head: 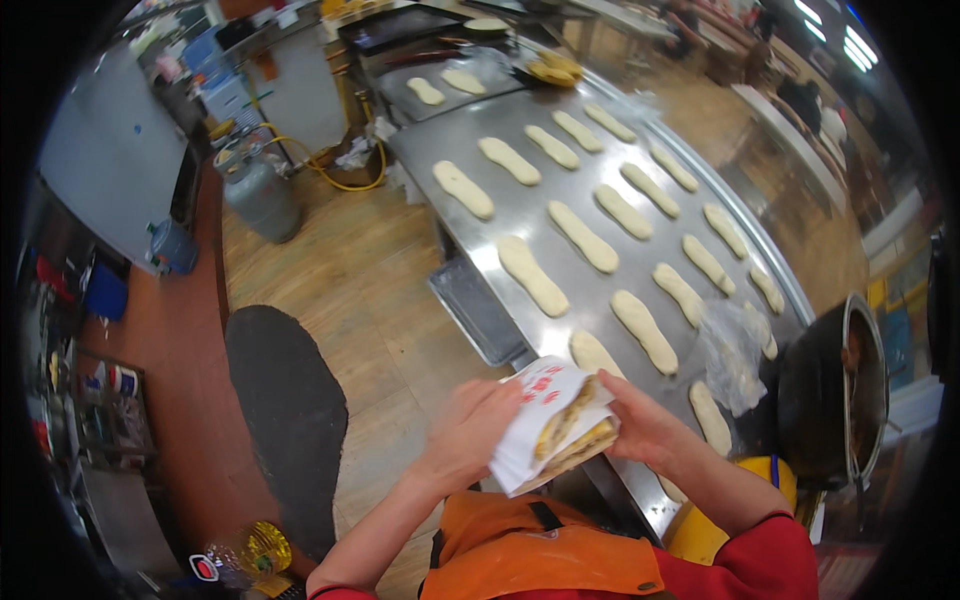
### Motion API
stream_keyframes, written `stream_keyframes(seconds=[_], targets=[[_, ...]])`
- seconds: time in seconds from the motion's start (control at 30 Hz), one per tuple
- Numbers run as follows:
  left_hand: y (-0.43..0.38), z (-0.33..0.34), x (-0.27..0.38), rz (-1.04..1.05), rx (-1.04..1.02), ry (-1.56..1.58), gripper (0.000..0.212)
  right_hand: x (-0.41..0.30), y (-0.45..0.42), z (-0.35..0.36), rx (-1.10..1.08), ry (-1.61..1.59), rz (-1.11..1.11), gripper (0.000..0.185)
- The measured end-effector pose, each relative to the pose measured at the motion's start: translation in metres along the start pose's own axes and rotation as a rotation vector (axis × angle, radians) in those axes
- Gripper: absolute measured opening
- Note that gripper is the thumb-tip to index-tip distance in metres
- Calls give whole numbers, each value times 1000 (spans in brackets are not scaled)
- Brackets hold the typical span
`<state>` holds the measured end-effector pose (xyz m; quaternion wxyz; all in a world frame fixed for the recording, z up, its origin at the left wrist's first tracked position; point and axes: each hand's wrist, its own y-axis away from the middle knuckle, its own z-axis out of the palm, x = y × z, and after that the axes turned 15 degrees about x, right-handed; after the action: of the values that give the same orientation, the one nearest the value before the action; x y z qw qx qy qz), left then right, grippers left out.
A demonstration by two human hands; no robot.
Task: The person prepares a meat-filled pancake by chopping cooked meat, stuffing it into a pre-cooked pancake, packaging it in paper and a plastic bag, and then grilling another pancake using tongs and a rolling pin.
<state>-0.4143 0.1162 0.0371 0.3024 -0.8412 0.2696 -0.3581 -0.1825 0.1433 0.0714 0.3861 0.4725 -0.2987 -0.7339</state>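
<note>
Between my hands, in front of the orange apron, are filled flatbreads in white paper bags [551,420] with red print; browned filling shows at their cut or open sides. My left hand [472,424] presses against the left side of the bags, somewhat blurred. My right hand [637,420] grips their right edge, fingers partly hidden behind the paper. Beyond them, elongated pieces of flattened dough [532,276] lie in rows on a stainless steel table [510,202]. A crumpled clear plastic bag [731,356] rests among the dough pieces to the right.
A large dark pot [832,397] stands at the right, beside a yellow container [731,510]. An empty-looking metal tray [480,311] juts out below the table's left edge. A gas cylinder [262,195] with a yellow hose [315,169] stands on the floor; a dark mat [289,420] lies at left.
</note>
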Motion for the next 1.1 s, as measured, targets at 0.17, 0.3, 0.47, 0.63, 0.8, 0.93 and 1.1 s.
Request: stream_keyframes(seconds=[0.17,0.3,0.47,0.63,0.8,0.93,1.1], targets=[[33,-87,-71,-162,195,-59,47,-18,-58,122,-289,196,110,67],[33,-160,-145,-252,245,-114,45,-26,-116,226,-442,247,203,65],[37,-251,-239,-335,390,-111,48,-52,-169,364,-624,198,309,63],[51,-292,-333,-989,433,121,55,-99,-214,453,-615,579,90,63],[20,-344,-423,-1108,646,249,65,-127,-301,545,-564,1049,-726,90],[-47,-412,-485,-961,730,176,62,-156,-369,664,-771,1051,-1054,104],[-24,-465,-589,-1064,892,230,59,-150,-455,800,-969,779,-687,104]])
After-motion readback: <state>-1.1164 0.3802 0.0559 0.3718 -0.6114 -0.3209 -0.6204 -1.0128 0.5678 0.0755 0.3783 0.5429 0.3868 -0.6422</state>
